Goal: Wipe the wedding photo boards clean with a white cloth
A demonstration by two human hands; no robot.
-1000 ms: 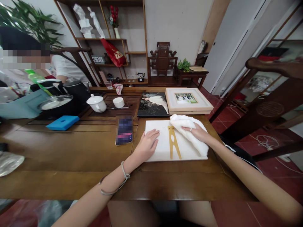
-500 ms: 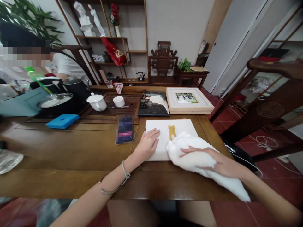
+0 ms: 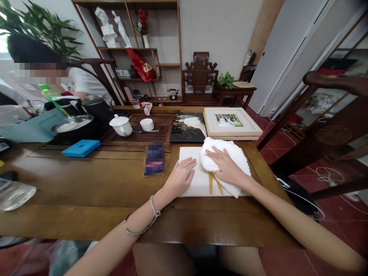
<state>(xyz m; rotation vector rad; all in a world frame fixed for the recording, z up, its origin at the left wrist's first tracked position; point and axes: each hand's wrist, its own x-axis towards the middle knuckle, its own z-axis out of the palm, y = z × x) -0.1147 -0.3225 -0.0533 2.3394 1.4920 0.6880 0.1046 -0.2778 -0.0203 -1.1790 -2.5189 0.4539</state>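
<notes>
The cloth, white and fluffy, lies bunched over the right side of a white board, under the right hand, which rests on it palm down with the fingers spread. The left hand lies flat on the board's left side, fingers close together and the thumb set apart, pinching nothing. Between the hands, two legs of a gold figure show on the board; the cloth hides its upper part from me. The board sits near the front edge of the counter. Just to its left is a phone, screen up. Behind the board, a dark photo and a pale frame lie side by side. Farther left I see a white cup and a lidded bowl by the slatted tray, then a blue box, a pan and a kettle. Beyond those sits another person in a white top, head bent; their hands I cannot make out.
</notes>
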